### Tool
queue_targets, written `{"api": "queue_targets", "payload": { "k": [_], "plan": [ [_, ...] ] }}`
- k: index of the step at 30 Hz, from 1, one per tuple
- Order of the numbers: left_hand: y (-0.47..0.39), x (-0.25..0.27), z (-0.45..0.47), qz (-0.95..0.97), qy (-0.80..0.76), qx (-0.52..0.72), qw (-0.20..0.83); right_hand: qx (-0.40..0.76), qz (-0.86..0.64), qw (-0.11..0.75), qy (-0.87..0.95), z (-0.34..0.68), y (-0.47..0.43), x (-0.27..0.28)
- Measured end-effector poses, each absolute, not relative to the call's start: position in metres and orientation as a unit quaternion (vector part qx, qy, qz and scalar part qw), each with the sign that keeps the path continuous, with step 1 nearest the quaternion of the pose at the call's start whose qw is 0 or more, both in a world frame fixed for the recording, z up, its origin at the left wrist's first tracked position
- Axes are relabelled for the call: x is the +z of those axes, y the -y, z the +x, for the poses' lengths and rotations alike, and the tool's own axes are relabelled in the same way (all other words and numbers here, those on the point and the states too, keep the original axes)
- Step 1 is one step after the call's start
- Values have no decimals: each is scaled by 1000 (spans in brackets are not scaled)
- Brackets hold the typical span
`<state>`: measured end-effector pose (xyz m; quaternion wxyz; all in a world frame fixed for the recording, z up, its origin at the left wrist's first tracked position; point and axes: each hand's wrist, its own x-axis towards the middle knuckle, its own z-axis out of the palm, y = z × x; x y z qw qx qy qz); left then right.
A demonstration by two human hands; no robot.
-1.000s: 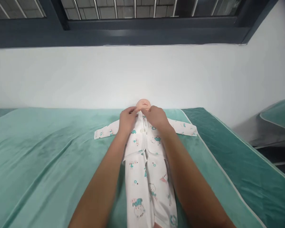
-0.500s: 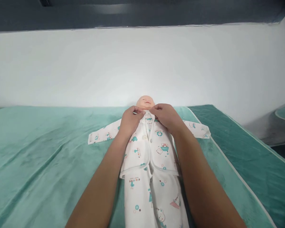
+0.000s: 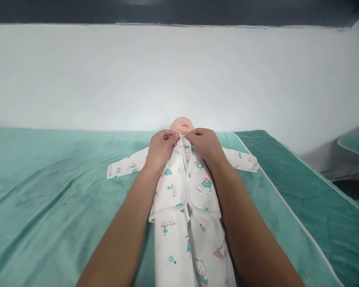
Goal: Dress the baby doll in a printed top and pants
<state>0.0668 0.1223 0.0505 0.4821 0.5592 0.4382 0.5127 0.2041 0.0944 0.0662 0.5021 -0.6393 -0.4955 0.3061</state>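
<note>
A baby doll [image 3: 182,124] lies on its back with its head toward the wall. It wears a white printed baby jacket [image 3: 170,187] and matching trousers [image 3: 173,247], and both sleeves stretch out sideways. My left hand [image 3: 160,147] pinches the jacket's left front edge at the neckline, just below the doll's chin. Opposite it, my right hand [image 3: 206,144] pinches the other front edge at the collar. A narrow gap runs down between the two jacket fronts. Snap fasteners [image 3: 189,174] show along the edges lower down. The doll's hands are hidden in the sleeves.
Light green cloth [image 3: 62,207] with some wrinkles covers the surface under the doll. A darker green cloth [image 3: 290,183] lies to the right beyond a pale seam. Behind the doll's head rises a white wall [image 3: 179,75]. More green cloth [image 3: 357,139] shows at the far right.
Both hands have drawn the jacket's front edges closer together at the neck, narrowing the gap. The whole view has shifted slightly, with the doll a little higher in it.
</note>
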Motion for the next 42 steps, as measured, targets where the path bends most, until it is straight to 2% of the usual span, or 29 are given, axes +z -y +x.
{"api": "queue_targets", "payload": {
  "k": [8, 19, 31, 36, 42],
  "plan": [
    [-128, 45, 66, 590, -451, 492, 454, 385, -563, 570, 458, 205, -92, 57],
    [-129, 43, 66, 588, -437, 493, 469, 356, -559, 574, 481, 204, -92, 50],
    [-129, 38, 65, 600, -433, 497, 454, 328, -551, 538, 548, 205, -91, 54],
    [-127, 41, 65, 638, -454, 469, 409, 277, -577, 510, 575, 201, -89, 60],
    [-123, 44, 68, 628, -428, 470, 449, 254, -593, 455, 613, 196, -85, 64]
  ]
}}
